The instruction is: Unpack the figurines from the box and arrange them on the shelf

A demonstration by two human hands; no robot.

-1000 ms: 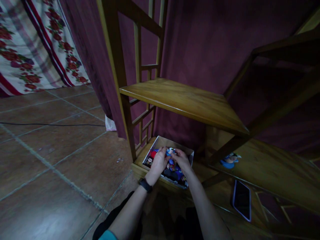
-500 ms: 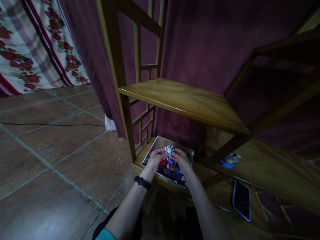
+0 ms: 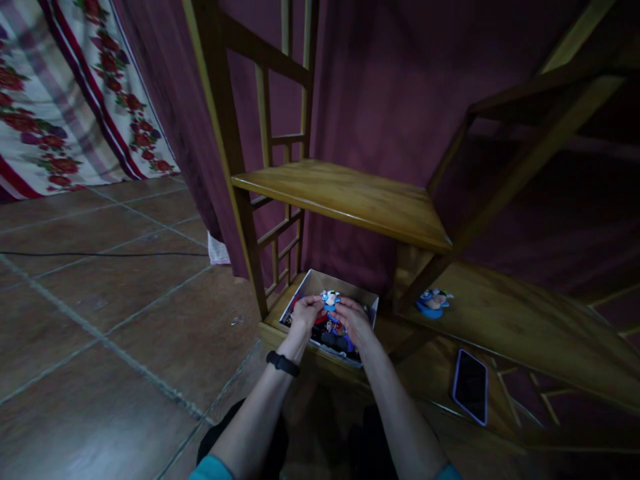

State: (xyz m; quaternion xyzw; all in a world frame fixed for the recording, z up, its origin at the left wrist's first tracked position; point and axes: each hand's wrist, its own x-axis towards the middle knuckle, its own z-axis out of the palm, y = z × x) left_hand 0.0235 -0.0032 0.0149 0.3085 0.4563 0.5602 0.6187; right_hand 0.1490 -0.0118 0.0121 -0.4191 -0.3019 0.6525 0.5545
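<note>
Floral drape [image 3: 60, 113] — white ground, red flowers and dark red stripes, hanging at far left above a brown tiled floor [image 3: 100, 320]. Black cable [image 3: 100, 254], thin, lying across the tiles toward the maroon curtain [image 3: 400, 87] that backs the whole scene. Wooden shelf unit [image 3: 345, 200], golden-brown, with a lattice side frame at left and one bare mid-level board; its bottom board carries an open white box [image 3: 320, 283] set against the left post. Box contents: a heap of small figures in red, blue and black, too small and dim to tell apart singly. Left hand [image 3: 304, 315], black watch on the wrist, teal sleeve edge at the lower frame, fingers closed on the left side of a small blue-and-white figurine [image 3: 330, 299]. Right hand [image 3: 354, 320], fingers closed on the same figurine from the right — the piece is pinched between both hands, upright, just above the heap and inside the box outline. Second figurine [image 3: 434, 301], blue with a pale face, lying alone on the lower board to the right of the box, well apart from both hands. Phone [image 3: 471, 386], dark screen up with a pale purple edge, lying flat on the wood further right and nearer the person.
</note>
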